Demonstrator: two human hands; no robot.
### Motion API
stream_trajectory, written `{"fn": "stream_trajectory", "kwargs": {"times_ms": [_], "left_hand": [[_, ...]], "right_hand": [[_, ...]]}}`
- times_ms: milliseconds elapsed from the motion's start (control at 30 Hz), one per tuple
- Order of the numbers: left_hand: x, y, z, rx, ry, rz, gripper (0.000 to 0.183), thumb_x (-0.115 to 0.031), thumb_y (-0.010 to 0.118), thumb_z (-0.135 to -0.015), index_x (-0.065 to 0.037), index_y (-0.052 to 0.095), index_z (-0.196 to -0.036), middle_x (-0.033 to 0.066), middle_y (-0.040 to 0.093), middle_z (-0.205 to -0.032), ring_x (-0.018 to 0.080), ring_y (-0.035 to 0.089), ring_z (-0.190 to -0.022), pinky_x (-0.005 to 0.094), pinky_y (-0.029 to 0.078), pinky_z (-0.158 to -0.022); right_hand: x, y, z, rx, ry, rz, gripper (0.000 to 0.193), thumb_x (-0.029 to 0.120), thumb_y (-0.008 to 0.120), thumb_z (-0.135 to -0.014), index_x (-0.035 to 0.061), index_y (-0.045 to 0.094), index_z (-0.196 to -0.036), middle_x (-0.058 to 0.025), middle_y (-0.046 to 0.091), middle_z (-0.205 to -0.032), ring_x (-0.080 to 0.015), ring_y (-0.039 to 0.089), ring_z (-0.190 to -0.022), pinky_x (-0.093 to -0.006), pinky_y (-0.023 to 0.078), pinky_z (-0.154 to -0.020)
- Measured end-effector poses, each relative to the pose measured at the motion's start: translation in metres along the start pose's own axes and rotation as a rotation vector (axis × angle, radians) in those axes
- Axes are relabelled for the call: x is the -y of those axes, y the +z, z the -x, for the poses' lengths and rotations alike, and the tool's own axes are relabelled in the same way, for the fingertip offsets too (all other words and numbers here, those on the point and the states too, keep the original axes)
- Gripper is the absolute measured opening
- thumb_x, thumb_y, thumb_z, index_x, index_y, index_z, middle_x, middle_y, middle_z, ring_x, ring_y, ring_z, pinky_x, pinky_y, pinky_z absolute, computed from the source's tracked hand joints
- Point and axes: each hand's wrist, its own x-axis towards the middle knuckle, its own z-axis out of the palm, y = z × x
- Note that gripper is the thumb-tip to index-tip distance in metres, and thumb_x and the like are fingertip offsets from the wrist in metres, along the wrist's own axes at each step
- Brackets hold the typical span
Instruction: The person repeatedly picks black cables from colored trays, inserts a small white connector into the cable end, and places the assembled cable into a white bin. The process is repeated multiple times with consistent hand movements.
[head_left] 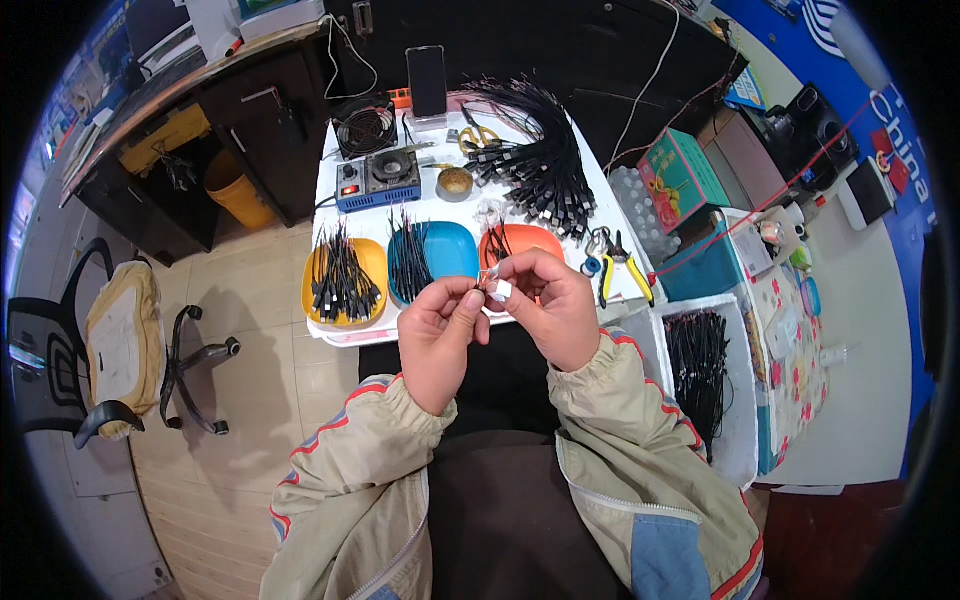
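Both hands meet in front of the trays, close to the table's near edge. My left hand (437,338) is closed, thumb against fingers, pinching a thin dark and orange wire end (482,281). My right hand (555,310) is also closed, its fingertips at the same wires. A small white piece (501,291) shows at its thumb; whether it is a connector or a wrap on the thumb, I cannot tell. Just beyond the hands stands an orange tray (540,240) with a few black cables, partly hidden. Beside it are a blue tray (455,245) and a yellow tray (375,260), both holding black cables.
Farther back are a blue soldering station (380,185), a fan (364,126), a round tin (455,182), an upright phone (427,82) and a large cable bundle (545,165). Yellow-handled pliers (626,272) lie right. A white box (740,400) holds more cables. A chair (125,340) stands left.
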Motion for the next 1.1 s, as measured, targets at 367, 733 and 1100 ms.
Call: {"fn": "stream_trajectory", "kwargs": {"times_ms": [367, 733, 1100], "left_hand": [[-0.003, -0.004, 0.031, 0.083, -0.098, 0.172, 0.013, -0.005, 0.055, -0.094, 0.004, 0.058, -0.102, 0.0083, 0.062, -0.077, 0.0039, 0.041, -0.053, 0.0179, 0.030, -0.048], [-0.008, -0.018, 0.020, 0.295, -0.362, 0.309, 0.015, -0.005, 0.052, -0.094, 0.006, 0.061, -0.100, 0.0108, 0.062, -0.077, 0.0057, 0.038, -0.051, 0.0195, 0.030, -0.048], [-0.008, -0.028, 0.008, 0.289, -0.315, -0.025, 0.017, -0.004, 0.052, -0.094, 0.009, 0.063, -0.099, 0.0107, 0.062, -0.073, 0.0043, 0.040, -0.052, 0.0183, 0.028, -0.047]], "right_hand": [[0.001, 0.006, 0.032, 0.111, 0.097, -0.440, 0.007, 0.003, 0.060, -0.088, 0.0021, 0.057, -0.095, -0.0038, 0.061, -0.089, -0.0090, 0.059, -0.075, -0.0219, 0.045, -0.065], [0.004, -0.008, 0.020, 0.257, 0.332, -0.540, 0.013, 0.003, 0.058, -0.089, 0.0020, 0.054, -0.101, -0.0056, 0.059, -0.088, -0.0147, 0.061, -0.075, -0.0271, 0.051, -0.071], [-0.030, -0.011, -0.001, 0.408, 0.266, -0.587, 0.016, 0.010, 0.061, -0.089, 0.0053, 0.053, -0.102, -0.0057, 0.047, -0.110, -0.0107, 0.052, -0.082, -0.0246, 0.048, -0.070]]}}
